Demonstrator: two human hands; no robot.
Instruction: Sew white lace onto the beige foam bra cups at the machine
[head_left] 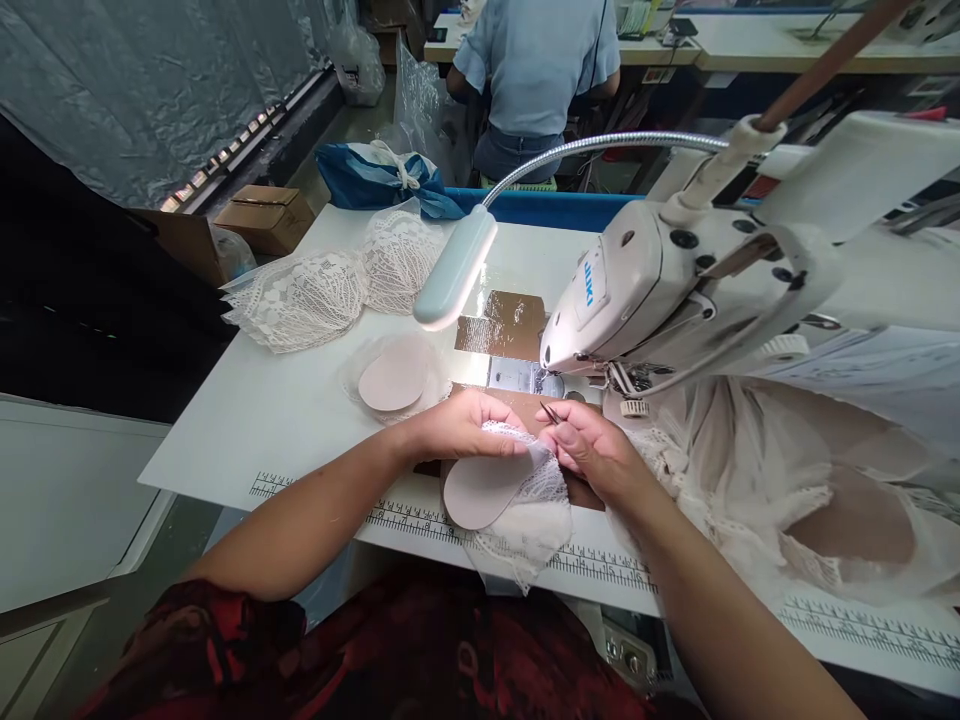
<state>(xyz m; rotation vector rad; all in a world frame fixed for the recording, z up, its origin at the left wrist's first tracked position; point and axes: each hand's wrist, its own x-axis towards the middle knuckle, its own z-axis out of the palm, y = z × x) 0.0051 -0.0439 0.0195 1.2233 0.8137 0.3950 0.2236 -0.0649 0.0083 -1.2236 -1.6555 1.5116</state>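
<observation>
My left hand [484, 425] grips the upper edge of a lace bra cup [484, 490], thumb on top. The cup has a smooth beige pad, with white lace along its right side hanging over the table's front edge. My right hand [589, 445] is closed around dark, fine-pointed tweezers [551, 412], their tips sticking out past the fingers. Its thumb and fingertips also meet the lace's upper right corner. Both hands are just in front of the sewing machine's needle area [547, 380]. The fingers partly hide the lace edge.
The sewing machine [622, 270] stands at right, with a lamp [457, 265] on a bendy neck. Another padded piece [391, 375] and lace cups [307, 295] lie left. Sheer fabric [735, 480] is heaped right. A co-worker [532, 70] sits beyond the table.
</observation>
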